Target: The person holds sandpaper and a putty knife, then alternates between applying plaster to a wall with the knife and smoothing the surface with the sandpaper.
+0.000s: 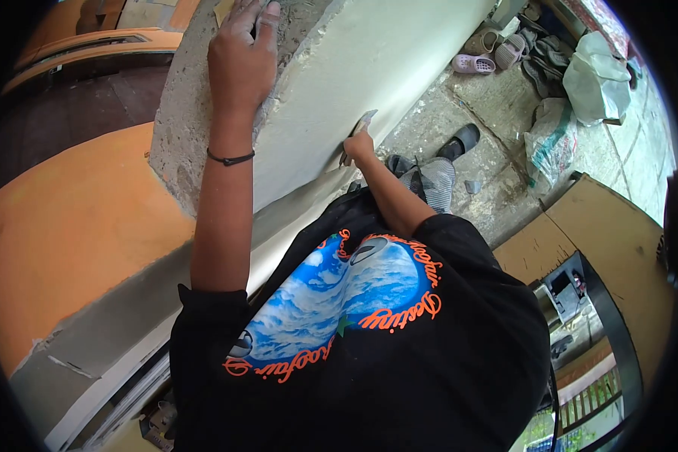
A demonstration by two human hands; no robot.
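Observation:
My left hand (242, 56) lies on the rough bare concrete top (192, 98) of a low wall, its fingers stretched toward the upper edge of view. A dark band circles that wrist. Lower down, my right hand (359, 145) is closed around a putty knife (367, 120), a flat grey blade seen partly past the fingers. The blade is close against the smooth whitish face of the wall (316, 98); whether it touches cannot be made out. Much of the tool is hidden by the hand.
Shoes and sandals (505, 53) are heaped at the upper right, beside white plastic bags (597, 79). My sandalled foot (459, 142) stands on the concrete floor (497, 143). An orange wall (90, 218) rises on the left. A brown panel (610, 233) is at the right.

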